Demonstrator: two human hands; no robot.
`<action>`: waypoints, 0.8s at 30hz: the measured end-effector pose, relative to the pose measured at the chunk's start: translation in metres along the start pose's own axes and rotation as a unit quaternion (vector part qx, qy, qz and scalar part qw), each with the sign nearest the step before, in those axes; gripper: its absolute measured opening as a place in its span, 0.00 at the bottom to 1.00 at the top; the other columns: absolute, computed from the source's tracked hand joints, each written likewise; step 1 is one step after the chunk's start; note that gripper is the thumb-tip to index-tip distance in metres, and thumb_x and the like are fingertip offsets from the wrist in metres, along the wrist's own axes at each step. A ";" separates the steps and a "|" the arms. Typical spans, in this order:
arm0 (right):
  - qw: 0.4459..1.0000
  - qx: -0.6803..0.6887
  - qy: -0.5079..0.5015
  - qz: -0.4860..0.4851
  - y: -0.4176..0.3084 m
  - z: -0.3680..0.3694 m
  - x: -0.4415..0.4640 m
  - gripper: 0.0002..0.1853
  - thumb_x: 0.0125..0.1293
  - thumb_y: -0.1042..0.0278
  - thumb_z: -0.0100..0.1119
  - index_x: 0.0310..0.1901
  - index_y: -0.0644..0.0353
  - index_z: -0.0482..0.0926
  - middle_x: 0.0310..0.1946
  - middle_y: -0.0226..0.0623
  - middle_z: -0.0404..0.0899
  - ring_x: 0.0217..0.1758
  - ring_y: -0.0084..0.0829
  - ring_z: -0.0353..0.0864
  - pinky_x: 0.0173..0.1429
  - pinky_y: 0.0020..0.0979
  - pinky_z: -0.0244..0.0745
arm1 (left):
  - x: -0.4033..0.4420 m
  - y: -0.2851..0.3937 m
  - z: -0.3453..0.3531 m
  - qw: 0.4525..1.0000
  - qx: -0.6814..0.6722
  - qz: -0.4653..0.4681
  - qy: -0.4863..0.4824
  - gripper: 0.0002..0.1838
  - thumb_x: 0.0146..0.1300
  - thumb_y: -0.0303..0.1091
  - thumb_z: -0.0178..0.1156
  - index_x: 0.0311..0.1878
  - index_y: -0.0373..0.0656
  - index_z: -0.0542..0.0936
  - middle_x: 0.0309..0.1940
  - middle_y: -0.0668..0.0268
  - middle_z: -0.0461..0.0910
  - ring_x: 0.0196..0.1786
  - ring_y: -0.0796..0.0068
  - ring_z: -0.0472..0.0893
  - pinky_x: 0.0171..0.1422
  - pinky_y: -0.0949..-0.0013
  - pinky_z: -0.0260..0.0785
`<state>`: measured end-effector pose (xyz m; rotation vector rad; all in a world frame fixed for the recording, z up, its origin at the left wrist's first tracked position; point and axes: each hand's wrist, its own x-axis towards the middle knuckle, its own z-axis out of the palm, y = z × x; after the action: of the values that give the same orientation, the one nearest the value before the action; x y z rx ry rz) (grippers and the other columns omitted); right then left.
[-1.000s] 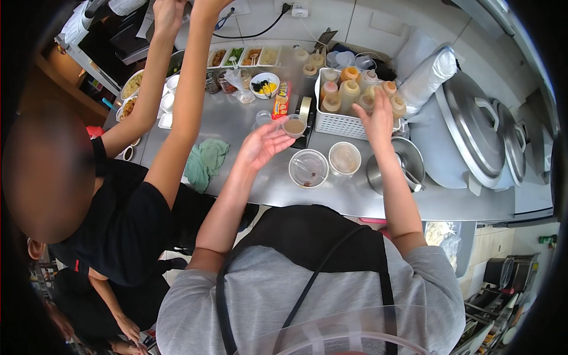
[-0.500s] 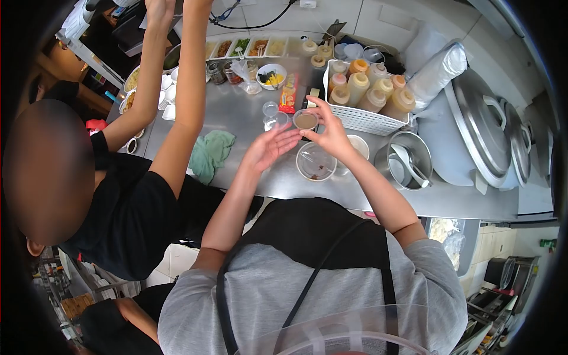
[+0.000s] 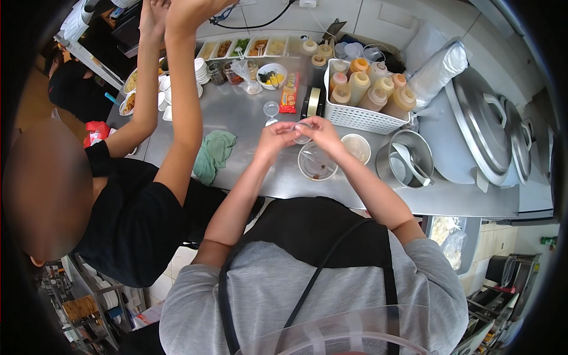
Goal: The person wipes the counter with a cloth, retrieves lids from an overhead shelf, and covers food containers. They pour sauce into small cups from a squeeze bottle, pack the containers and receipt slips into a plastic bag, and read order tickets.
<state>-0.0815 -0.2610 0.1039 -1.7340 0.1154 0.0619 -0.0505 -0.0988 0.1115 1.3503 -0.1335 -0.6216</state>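
Above the steel counter, both my hands come together around a small clear sauce cup (image 3: pixel 303 132). Fingers of my left hand (image 3: pixel 278 140) close on the cup's left side. My right hand (image 3: pixel 325 134) grips it from the right, thumb and fingers near the rim. A clear lid seems to lie over the cup, though fingers hide part of it. Just below is a round tub (image 3: pixel 312 167) with clear plastic and some brown bits inside. To its right stands a white bowl (image 3: pixel 357 147). More small clear plastic pieces (image 3: pixel 271 109) rest left of my hands.
A white basket (image 3: pixel 368 119) of sauce bottles stands back right, beside a steel pot (image 3: pixel 395 173) with ladles. A red packet (image 3: pixel 289 94), a tape roll (image 3: pixel 313 102) and a green cloth (image 3: pixel 214 155) lie around. At left, a co-worker's raised arms (image 3: pixel 183 112) reach over the counter.
My right hand has turned the sauce cup and brought it slightly down and left. My left hand has moved in from an open pose and closed on it. The co-worker's arms shifted slightly.
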 end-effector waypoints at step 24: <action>0.757 -0.633 0.013 0.160 -0.116 -0.245 0.037 0.28 0.36 0.58 0.69 0.43 0.56 0.74 0.36 0.44 0.78 0.42 0.45 0.76 0.46 0.38 0.70 | 0.080 -0.045 -0.034 0.736 0.574 0.247 0.261 0.37 0.44 0.39 0.67 0.58 0.37 0.65 0.57 0.47 0.61 0.58 0.49 0.63 0.60 0.56 0.59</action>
<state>-0.0379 -0.4855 0.2543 -3.0694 0.4762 0.4592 0.0153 -0.1126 0.0413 2.5084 -0.4496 0.4527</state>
